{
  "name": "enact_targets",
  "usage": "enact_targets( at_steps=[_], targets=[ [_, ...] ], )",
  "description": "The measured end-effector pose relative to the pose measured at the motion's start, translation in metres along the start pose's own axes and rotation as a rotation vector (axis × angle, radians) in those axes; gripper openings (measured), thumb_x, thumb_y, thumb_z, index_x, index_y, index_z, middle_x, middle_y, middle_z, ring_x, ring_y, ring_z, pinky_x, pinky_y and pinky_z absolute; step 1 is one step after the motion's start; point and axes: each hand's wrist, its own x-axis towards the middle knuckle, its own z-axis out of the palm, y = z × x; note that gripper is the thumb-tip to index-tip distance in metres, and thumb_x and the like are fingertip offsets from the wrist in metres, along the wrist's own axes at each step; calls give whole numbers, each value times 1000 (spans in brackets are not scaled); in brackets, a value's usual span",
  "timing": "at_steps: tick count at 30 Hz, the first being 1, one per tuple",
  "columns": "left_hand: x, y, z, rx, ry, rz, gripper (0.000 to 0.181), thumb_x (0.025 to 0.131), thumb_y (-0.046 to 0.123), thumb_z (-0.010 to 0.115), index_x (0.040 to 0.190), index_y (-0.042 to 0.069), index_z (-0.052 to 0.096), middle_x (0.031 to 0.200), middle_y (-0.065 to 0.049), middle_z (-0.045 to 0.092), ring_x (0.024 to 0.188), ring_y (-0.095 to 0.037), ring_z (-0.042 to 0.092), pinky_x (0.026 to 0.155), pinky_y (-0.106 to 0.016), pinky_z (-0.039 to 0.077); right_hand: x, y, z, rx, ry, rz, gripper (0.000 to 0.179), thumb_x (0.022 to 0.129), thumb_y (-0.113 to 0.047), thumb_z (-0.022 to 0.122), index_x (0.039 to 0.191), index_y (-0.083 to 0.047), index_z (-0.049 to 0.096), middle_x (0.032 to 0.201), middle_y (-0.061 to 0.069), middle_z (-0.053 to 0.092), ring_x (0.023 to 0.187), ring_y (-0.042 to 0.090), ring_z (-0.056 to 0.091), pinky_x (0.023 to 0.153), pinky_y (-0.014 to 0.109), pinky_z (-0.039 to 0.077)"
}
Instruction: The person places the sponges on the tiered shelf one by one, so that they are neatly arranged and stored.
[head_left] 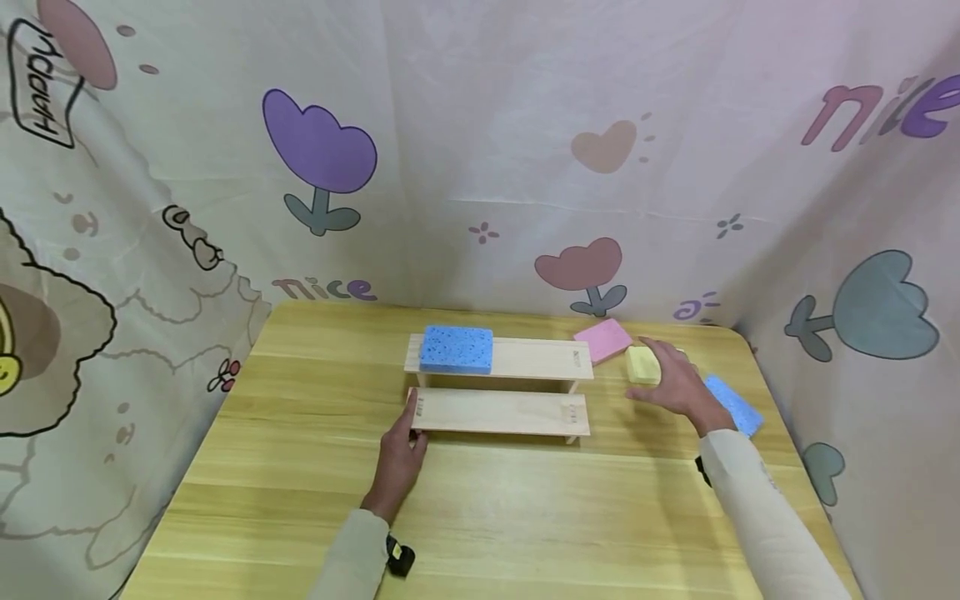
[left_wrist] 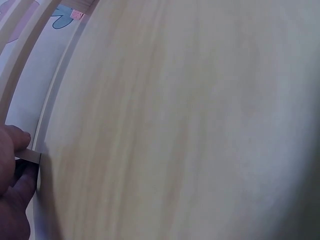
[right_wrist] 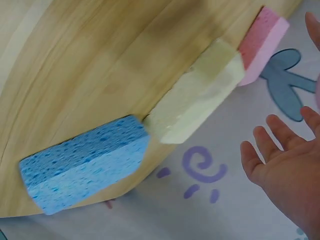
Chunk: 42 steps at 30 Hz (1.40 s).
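My left hand [head_left: 396, 467] pinches the left end of the front wooden bench [head_left: 502, 413], thumb on top and fingers below. In the left wrist view its fingers [left_wrist: 20, 192] hold the thin end of a board. My right hand [head_left: 681, 385] hovers over the yellow sponge [head_left: 642, 365], fingers spread and thumb apart, partly covering it in the head view. In the right wrist view the open hand [right_wrist: 292, 170] is apart from that sponge, which stands between a blue sponge [right_wrist: 85, 165] and a pink sponge [right_wrist: 262, 45].
Behind the front bench stands a second wooden bench [head_left: 532, 358], with a speckled blue sponge [head_left: 456, 349] on its left half. All this is on a wood-grain table [head_left: 300, 467]. A printed curtain [head_left: 465, 150] hangs along its back and sides.
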Motion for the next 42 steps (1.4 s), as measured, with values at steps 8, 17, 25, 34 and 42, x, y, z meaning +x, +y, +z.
enact_targets(
  at_steps=[8, 17, 25, 34, 42],
  targets=[
    [-1, -1, 2, -15, 14, 3, 80, 85, -8, 60, 152, 16, 23, 141, -19, 48, 118, -29, 57, 84, -38, 56, 9, 25, -2, -27, -43, 34, 102, 71, -40, 80, 150, -9, 22, 151, 29, 22, 134, 54, 18, 101, 75, 18],
    [-3, -2, 3, 8, 25, 47, 83, 84, -9, 62, 152, 16, 22, 141, -21, 47, 118, -31, 57, 84, -37, 56, 15, 49, 9, -12, -49, 73, 100, 73, -40, 78, 147, -2, 23, 149, 36, 14, 133, 57, 14, 99, 78, 22],
    [-3, -3, 4, 16, 32, 27, 86, 84, -10, 61, 153, 21, 20, 143, -19, 46, 124, -30, 52, 89, -36, 54, 21, 58, 12, -1, -68, 118, 103, 73, -40, 78, 149, -4, 19, 150, 36, 9, 134, 57, 10, 98, 79, 20],
    [-5, -3, 4, 16, 52, 61, 83, 84, -11, 61, 152, 16, 22, 143, -20, 45, 123, -30, 52, 87, -37, 55, 30, 61, 14, -42, -83, 102, 99, 71, -31, 75, 148, -3, 21, 147, 39, 11, 131, 60, 13, 97, 78, 24],
    [-5, 0, 2, 13, 50, 61, 82, 85, -10, 60, 152, 17, 22, 141, -20, 48, 121, -29, 54, 85, -38, 55, 39, 62, 12, -65, -120, 119, 98, 68, -26, 74, 147, -1, 21, 146, 40, 10, 131, 62, 9, 95, 81, 19]
  ],
)
